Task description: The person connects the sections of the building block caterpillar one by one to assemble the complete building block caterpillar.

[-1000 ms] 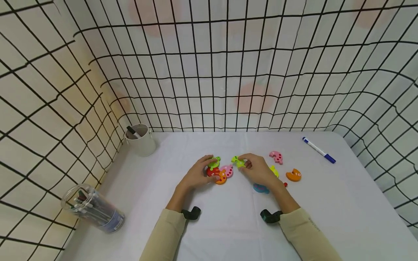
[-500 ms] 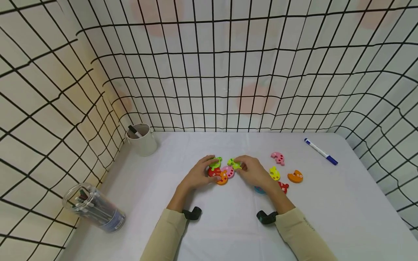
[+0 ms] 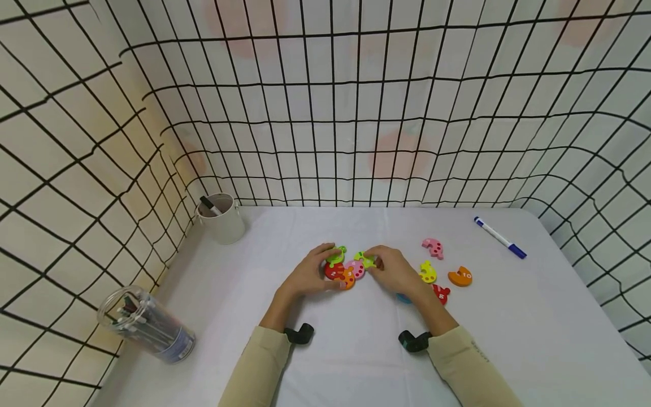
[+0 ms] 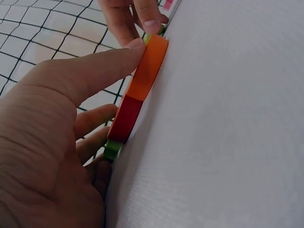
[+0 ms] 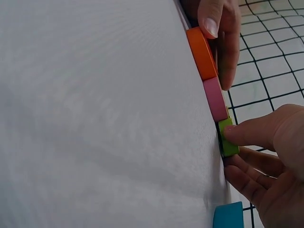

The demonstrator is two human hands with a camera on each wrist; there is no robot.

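Note:
My left hand [image 3: 304, 275] holds a cluster of animal-shaped number puzzle pieces on the white tablecloth, its thumb against the orange piece [image 4: 149, 69] and its fingers around the far side. In this cluster are a red piece [image 3: 333, 271], a green piece [image 3: 335, 258] and a spotted pink piece [image 3: 356, 268]. Between thumb and fingers, my right hand [image 3: 395, 270] pinches a yellow-green puzzle piece [image 5: 228, 137]. That piece lies against the pink one in the right wrist view; whether they interlock I cannot tell.
Loose pieces lie right of my right hand: pink [image 3: 433, 247], yellow [image 3: 428, 272], orange [image 3: 460, 276], red [image 3: 441, 294] and blue [image 5: 229, 216]. A marker [image 3: 500, 237] lies farther right. At left stand a white cup [image 3: 224, 226] and a tilted pen jar [image 3: 152, 328]. Black grid mesh [image 3: 325, 121] surrounds the table.
My right hand has moved left with the yellow-green piece, from apart to up against the pink piece. The yellow and red loose pieces are more exposed. My left hand stays at the cluster.

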